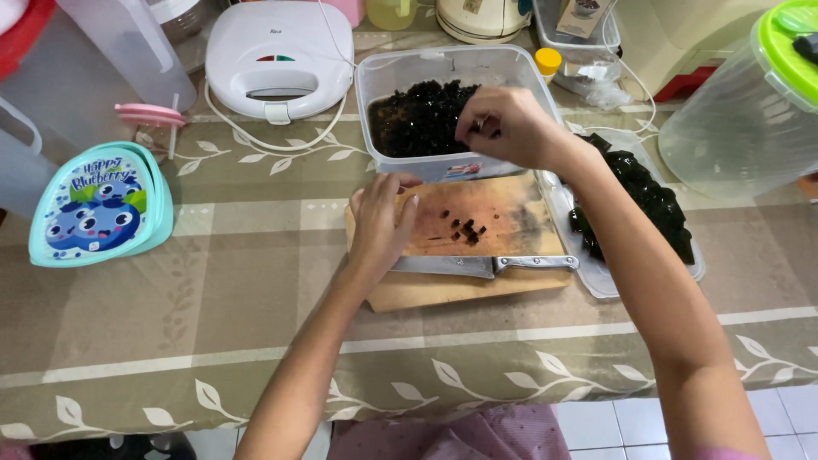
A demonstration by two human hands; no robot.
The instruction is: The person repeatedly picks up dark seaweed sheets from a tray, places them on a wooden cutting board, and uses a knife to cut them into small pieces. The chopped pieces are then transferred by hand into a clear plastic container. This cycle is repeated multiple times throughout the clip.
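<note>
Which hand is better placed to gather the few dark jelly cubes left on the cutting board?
Probably the left hand: it rests on the cutting board beside the cubes. The right hand is over the clear container.

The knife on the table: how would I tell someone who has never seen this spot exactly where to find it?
Start at the wooden cutting board in the middle of the leaf-patterned tablecloth. Along its near edge lies the all-metal kitchen knife, blade pointing left under the left hand. It is the only shiny steel thing on the board; the small dark jelly cubes sit just beyond it.
</note>
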